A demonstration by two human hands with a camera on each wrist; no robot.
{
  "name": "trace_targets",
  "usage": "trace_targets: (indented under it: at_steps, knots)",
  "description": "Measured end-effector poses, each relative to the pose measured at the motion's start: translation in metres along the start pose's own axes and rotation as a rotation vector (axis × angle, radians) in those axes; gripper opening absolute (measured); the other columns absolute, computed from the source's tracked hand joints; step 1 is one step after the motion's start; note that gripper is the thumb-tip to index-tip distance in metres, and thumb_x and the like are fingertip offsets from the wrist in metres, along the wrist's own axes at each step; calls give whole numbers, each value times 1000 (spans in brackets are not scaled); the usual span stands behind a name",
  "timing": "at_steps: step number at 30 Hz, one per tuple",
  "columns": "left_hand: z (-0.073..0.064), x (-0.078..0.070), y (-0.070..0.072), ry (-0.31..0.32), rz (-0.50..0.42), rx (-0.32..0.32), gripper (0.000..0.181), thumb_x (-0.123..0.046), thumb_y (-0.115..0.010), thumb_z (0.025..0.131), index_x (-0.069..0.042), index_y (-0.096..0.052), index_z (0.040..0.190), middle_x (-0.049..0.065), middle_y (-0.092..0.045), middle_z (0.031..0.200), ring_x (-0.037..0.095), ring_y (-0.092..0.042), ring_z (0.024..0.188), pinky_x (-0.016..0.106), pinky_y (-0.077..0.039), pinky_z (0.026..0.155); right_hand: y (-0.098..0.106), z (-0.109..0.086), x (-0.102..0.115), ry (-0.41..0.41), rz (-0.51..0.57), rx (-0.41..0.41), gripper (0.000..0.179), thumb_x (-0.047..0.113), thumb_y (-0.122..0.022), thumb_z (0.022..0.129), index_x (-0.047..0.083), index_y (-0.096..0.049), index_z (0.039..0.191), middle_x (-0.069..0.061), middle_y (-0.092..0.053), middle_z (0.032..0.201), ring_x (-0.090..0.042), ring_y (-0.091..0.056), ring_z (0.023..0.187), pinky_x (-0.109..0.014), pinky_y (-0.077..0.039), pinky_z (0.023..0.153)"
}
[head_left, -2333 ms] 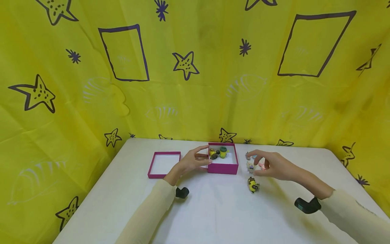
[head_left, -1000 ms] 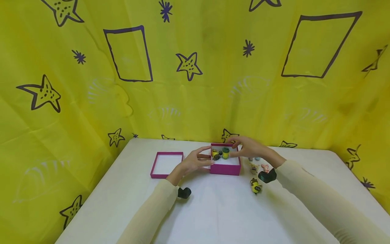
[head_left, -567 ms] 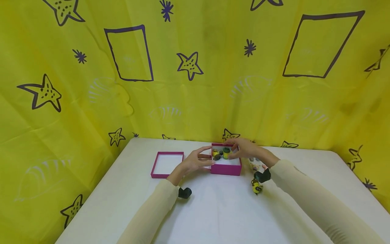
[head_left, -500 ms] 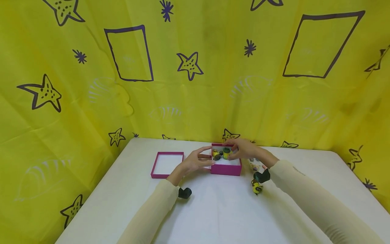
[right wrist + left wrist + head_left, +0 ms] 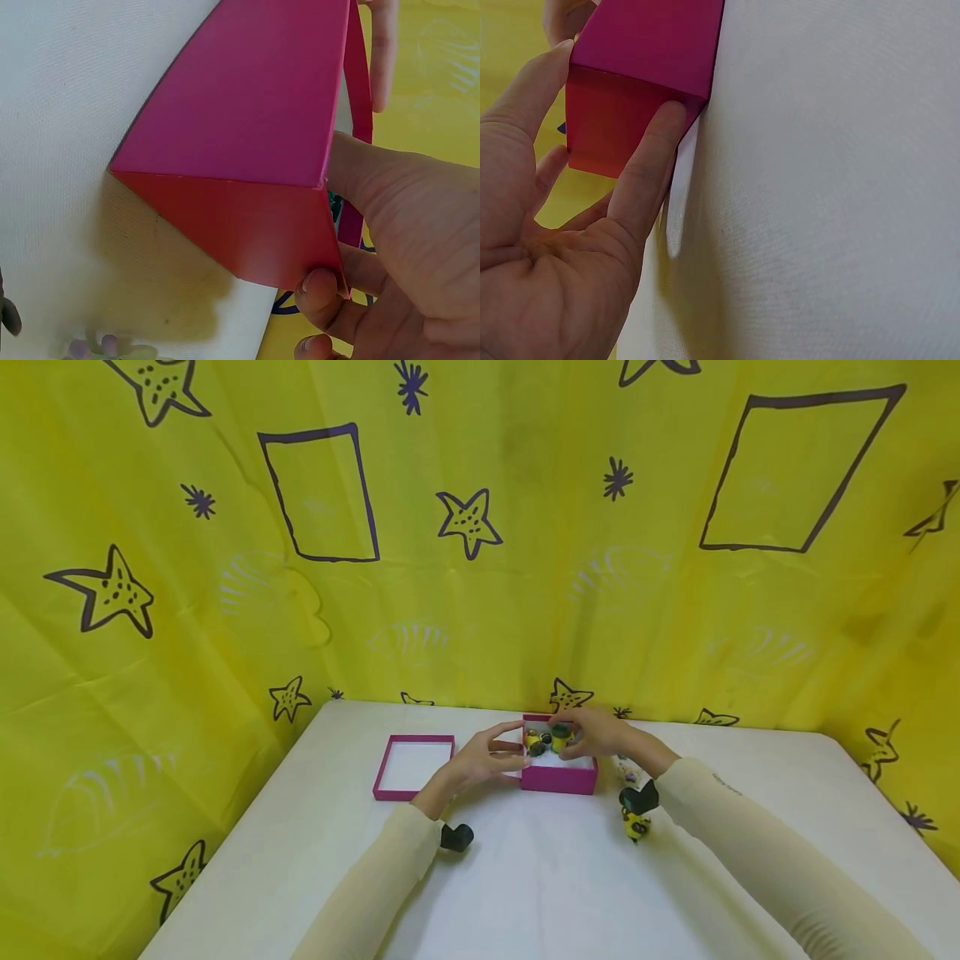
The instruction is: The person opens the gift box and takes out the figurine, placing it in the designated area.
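A magenta box (image 5: 558,779) with white insides stands near the table's back edge. Inside lie a yellow-and-brown figurine (image 5: 535,743) and a yellow figurine with a green top (image 5: 560,739). My left hand (image 5: 480,760) rests on the box's left side, its fingers extended along the wall in the left wrist view. The right hand (image 5: 600,732) reaches over the right wall, thumb and index finger around the green-topped figurine. In the right wrist view its other fingers (image 5: 319,289) curl outside that wall, and only a dark green bit of the figurine shows; the contact is mostly hidden.
The shallow magenta lid (image 5: 414,795) lies inside up on the left of the white table (image 5: 510,885). Right of the box are small pale figurines (image 5: 628,770) and a yellow-and-brown figurine (image 5: 637,827), partly covered by the right wrist. A yellow curtain (image 5: 480,610) hangs behind.
My right hand has moved left from the figurines on the table to the box, then brought its fingers closer around the green-topped figurine. The left hand stays at the box.
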State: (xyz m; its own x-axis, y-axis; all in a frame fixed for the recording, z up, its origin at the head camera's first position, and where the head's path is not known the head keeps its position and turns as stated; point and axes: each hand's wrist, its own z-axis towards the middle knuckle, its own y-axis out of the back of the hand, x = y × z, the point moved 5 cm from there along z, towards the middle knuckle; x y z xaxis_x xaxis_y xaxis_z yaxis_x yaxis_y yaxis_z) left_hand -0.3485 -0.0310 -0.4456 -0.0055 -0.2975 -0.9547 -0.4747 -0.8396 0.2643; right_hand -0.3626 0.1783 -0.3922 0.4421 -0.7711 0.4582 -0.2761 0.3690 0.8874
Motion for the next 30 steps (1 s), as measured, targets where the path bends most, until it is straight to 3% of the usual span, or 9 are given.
trace_targets:
  at_steps: [9,19,30]
  knots:
    - [1,0,0,-11,-7,0,76,-31,-81,91,-30,-44,157,11,-60,141,30,-54,134,52,-47,109,1,-1,1,17,0,-18,46,17,-84,87,7,-66,127,-15,-67,123,-35,-65,109,-47,-60,87]
    - [-1,-1,0,-8,-14,-7,76,-29,-81,91,-31,-44,157,12,-60,142,31,-55,133,51,-48,108,2,-4,1,59,64,-20,27,8,-82,88,7,-67,111,-10,-71,100,-28,-65,93,-40,-59,79]
    - [-1,-2,-2,9,-11,-13,75,-30,-81,91,-32,-44,156,11,-59,142,32,-53,135,52,-50,106,-5,-6,-1,-17,14,37,40,10,-85,85,5,-69,122,-6,-67,95,-21,-60,84,-30,-57,70]
